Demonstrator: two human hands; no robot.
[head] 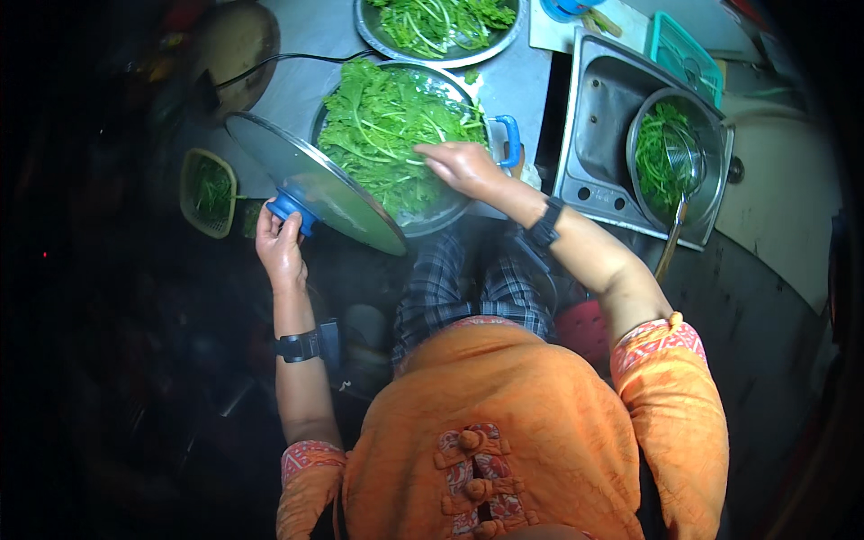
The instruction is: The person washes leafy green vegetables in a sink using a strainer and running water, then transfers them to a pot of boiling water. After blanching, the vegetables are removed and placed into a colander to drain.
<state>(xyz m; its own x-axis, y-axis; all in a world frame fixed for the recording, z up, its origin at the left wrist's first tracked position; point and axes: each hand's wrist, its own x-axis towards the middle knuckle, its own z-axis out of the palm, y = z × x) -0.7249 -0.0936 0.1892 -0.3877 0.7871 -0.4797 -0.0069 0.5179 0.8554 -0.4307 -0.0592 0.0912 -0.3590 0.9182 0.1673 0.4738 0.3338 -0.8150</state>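
Note:
My left hand [281,244] grips the blue knob [291,208] of a glass lid [347,192] with a metal rim. The lid is tilted at the left front side of a wide metal pot [442,224] with a blue side handle [513,140]. Leafy greens [378,125] with pale stems fill the pot above some liquid. Over their right front part is my right hand [467,170], its fingers pointing left at the leaves and stems. Whether those fingers pinch a stem or only touch it, I cannot tell.
Behind the pot stands a metal basin [442,62] of greens. At right, a steel sink [586,135] holds a metal bowl [638,158] with greens and a wire skimmer [680,165]. A plastic basket [229,226] stands at left, near a round wooden board [236,50] and black cord [304,55].

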